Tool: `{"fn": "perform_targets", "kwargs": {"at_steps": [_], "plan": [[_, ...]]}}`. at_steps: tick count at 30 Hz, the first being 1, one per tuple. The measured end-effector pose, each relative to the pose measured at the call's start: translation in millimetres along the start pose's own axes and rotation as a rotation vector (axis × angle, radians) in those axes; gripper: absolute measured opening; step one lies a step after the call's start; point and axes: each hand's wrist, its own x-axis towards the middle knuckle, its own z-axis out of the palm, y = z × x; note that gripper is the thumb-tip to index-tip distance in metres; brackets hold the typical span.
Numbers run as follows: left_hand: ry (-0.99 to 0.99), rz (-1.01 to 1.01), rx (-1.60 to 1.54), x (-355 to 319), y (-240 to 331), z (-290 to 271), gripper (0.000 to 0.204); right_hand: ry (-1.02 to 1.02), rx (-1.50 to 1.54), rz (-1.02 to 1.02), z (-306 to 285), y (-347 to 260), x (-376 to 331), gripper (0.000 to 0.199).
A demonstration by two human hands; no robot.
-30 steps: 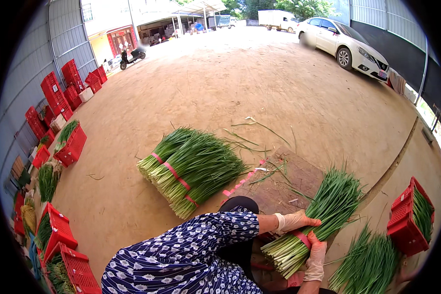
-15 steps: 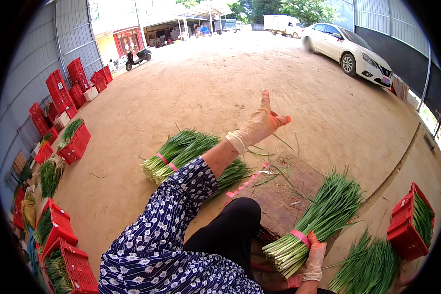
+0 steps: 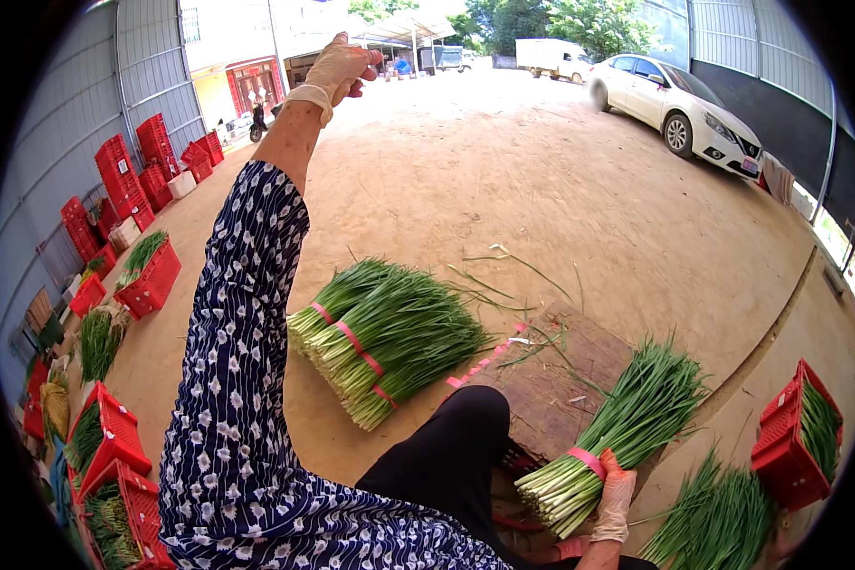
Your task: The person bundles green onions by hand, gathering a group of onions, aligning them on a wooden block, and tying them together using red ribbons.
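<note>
Since a moment ago the left hand [image 3: 337, 68] has swung up from the bundle to high at about eleven o'clock, arm fully stretched, its gloved fingers [image 3: 363, 65] loosely curled around nothing I can make out. The right hand [image 3: 616, 494], also gloved, sits at five o'clock with fingers clamped around the pale root end of a bundle of green chives [image 3: 627, 437], right at its pink band [image 3: 589, 462]; that grip likely keeps the stalks from fanning apart while they rest on the wooden board [image 3: 551, 389]. Just to the board's nine o'clock lies a stack of tied bundles [image 3: 389, 337] on the bare dirt floor [image 3: 560, 190]. Red crates [image 3: 128, 176] line the metal wall at nine o'clock; another crate [image 3: 793, 437] sits at four. A white car [image 3: 679, 109] is parked at one o'clock.
</note>
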Motion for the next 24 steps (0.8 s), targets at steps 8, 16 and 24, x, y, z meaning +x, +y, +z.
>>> {"fn": "perform_targets", "kwargs": {"at_steps": [8, 16, 24], "plan": [[-0.410, -0.191, 0.118, -84.7, 4.4, 71.1, 0.085, -0.032, 0.159, 0.128, -5.2, 27.3, 17.5, 0.033], [-1.299, 0.000, 0.374, -252.5, 2.4, 180.5, 0.085, 0.101, 0.180, 0.048, -30.7, 42.9, 49.3, 0.061], [-1.612, 0.330, 0.321, -392.9, -52.3, 251.4, 0.060, 0.062, 0.275, 0.076, -15.4, 16.6, 31.1, 0.045]]}}
